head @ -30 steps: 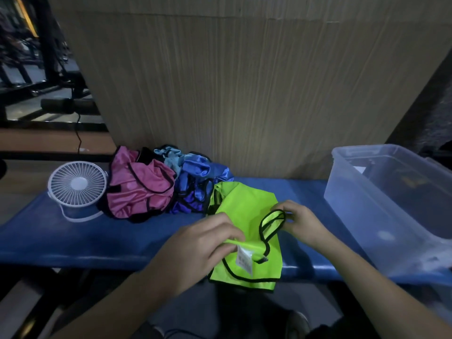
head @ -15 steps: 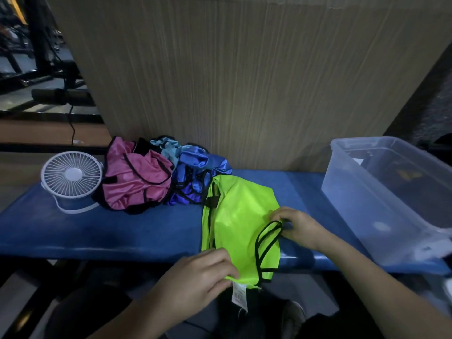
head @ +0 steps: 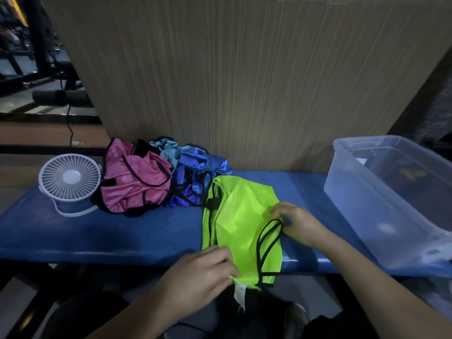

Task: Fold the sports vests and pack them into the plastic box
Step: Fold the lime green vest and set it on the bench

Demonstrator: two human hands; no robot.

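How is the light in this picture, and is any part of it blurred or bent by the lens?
Head view: dim overall, brightest on the panel behind the bench; the floor below is nearly black. The wide lens bows the bench edge. The green vest reads sharply; the plastic box shows a small glare spot.

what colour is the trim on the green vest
Black; the trim edges the neon green vest, clearest in the head view.

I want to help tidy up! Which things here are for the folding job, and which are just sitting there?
For the job:
- lime-green sports vest with black trim
- crumpled pink vest
- crumpled blue vests
- clear plastic box

Just sitting there:
- small white round fan
- blue padded bench, which only holds everything
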